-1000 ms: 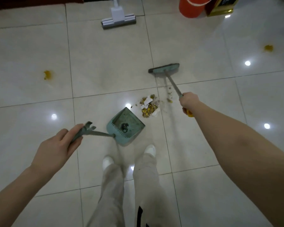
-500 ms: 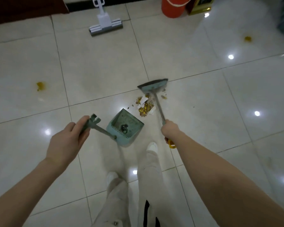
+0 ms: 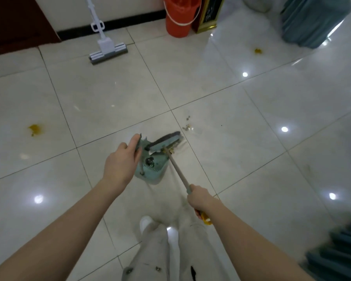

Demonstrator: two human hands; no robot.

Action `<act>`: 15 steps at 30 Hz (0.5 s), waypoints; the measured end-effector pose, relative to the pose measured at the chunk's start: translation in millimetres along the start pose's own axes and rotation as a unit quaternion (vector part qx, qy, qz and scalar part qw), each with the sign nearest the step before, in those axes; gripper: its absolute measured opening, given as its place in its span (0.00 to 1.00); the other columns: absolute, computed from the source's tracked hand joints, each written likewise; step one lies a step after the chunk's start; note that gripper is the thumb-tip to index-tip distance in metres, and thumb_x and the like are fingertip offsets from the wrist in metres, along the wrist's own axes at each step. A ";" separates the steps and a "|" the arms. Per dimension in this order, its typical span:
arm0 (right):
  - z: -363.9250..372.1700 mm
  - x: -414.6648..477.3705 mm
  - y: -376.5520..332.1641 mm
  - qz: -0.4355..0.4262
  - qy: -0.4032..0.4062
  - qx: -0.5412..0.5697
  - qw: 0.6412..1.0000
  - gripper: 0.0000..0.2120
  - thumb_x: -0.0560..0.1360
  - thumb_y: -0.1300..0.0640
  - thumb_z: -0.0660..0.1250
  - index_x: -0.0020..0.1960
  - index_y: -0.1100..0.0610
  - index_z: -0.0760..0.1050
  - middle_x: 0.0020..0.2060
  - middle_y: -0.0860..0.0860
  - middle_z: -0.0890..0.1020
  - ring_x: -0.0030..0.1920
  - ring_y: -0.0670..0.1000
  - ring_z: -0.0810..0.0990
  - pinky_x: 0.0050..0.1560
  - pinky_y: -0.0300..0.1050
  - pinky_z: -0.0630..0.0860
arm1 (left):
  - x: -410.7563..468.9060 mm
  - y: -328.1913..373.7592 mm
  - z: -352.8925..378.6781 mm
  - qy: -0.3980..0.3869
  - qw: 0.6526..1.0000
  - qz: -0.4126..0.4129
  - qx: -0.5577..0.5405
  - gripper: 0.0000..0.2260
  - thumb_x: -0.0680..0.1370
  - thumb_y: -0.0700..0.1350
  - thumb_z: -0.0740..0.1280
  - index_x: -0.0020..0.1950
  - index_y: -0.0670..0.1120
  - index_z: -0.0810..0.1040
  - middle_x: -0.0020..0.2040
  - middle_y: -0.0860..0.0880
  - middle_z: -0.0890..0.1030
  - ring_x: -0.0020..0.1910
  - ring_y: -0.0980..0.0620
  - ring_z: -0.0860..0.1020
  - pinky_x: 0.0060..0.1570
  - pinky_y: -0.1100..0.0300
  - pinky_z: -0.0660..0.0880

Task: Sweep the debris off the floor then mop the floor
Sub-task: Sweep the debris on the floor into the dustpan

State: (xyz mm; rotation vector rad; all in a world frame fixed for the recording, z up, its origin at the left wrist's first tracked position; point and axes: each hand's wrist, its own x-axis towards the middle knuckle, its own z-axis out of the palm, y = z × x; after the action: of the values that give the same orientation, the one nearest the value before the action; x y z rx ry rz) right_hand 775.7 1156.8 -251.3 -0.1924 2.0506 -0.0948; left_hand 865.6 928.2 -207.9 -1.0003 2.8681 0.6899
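Debris point(image 3: 187, 126) shows as a few loose crumbs on the floor point(image 3: 251, 159), just beyond the far edge of the broom. Anything under the bristles is hidden from me, though I'd judge the sweeping is nearly done, with these strays left to fetch. Over at the left a yellow stain point(image 3: 35, 129) sits well apart from the work, and it looks like a job for wet cleaning rather than bristles. The mop point(image 3: 107, 51) stands against the far wall, untouched, its sponge head flat on the tile, ready for the second half of the task. Towards the middle, the left hand point(image 3: 120, 165) has its grip curled round the top of the dustpan point(image 3: 152, 171) handle, steadying the pan with its mouth facing the far side so sweepings can be drawn in. A dark scrap lies inside. The broom point(image 3: 167, 141) head lies across that mouth, bristles at the pan's lip, as a pulling stroke would leave it. Nearer and to the right, the right hand point(image 3: 199, 197) has its grip closed round the slanted shaft, low enough to steer short strokes. By the far wall an orange bucket point(image 3: 180, 17) stands handy for mopping, and a second yellow spot point(image 3: 257, 50) lies on the tile to its right.
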 end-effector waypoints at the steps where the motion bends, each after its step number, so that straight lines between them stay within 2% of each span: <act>1: 4.4 -8.7 4.1 0.003 -0.005 -0.002 1.000 0.12 0.77 0.63 0.51 0.56 0.55 0.68 0.40 0.55 0.75 0.21 0.52 0.73 0.22 0.44 0.75 | -0.2 2.3 1.4 -0.003 1.000 0.004 -0.002 0.18 0.81 0.53 0.55 0.71 0.52 0.62 0.44 0.41 0.75 0.36 0.37 0.76 0.38 0.45 0.76; 3: 7.3 -22.7 12.2 0.003 -0.007 -0.024 1.000 0.12 0.77 0.62 0.51 0.58 0.54 0.68 0.41 0.55 0.76 0.23 0.52 0.75 0.28 0.47 0.78 | -1.6 5.2 3.0 -0.004 1.000 0.010 -0.007 0.18 0.81 0.53 0.55 0.71 0.52 0.62 0.44 0.40 0.75 0.36 0.37 0.76 0.38 0.46 0.76; 7: -10.7 -38.1 30.6 -0.010 0.012 -0.014 1.000 0.14 0.79 0.60 0.52 0.61 0.52 0.70 0.42 0.55 0.75 0.25 0.53 0.74 0.22 0.42 0.74 | -4.8 3.2 -0.2 -0.003 1.000 0.012 -0.013 0.18 0.82 0.53 0.56 0.71 0.52 0.63 0.43 0.40 0.75 0.36 0.37 0.76 0.37 0.47 0.75; 12: -50.3 -43.8 44.5 -0.024 0.046 0.037 0.998 0.10 0.79 0.59 0.55 0.51 0.51 0.74 0.36 0.55 0.73 0.26 0.53 0.70 0.24 0.43 0.71 | -15.0 -6.3 -3.9 -0.013 1.000 0.020 -0.007 0.19 0.81 0.52 0.58 0.72 0.51 0.65 0.43 0.40 0.76 0.37 0.36 0.76 0.38 0.46 0.76; 15: -73.4 -38.4 46.7 -0.021 0.072 0.049 0.996 0.10 0.80 0.58 0.55 0.54 0.52 0.74 0.37 0.56 0.74 0.27 0.55 0.72 0.26 0.45 0.73 | -24.0 -5.3 -3.6 -0.025 0.999 0.029 0.002 0.18 0.81 0.51 0.58 0.71 0.52 0.64 0.42 0.41 0.75 0.35 0.37 0.76 0.37 0.47 0.76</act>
State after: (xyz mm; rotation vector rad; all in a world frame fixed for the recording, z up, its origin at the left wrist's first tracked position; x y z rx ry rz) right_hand 724.0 1208.5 -190.5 -0.1723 2.1792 -0.2398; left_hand 888.3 937.0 -202.8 -0.8886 2.8637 0.7022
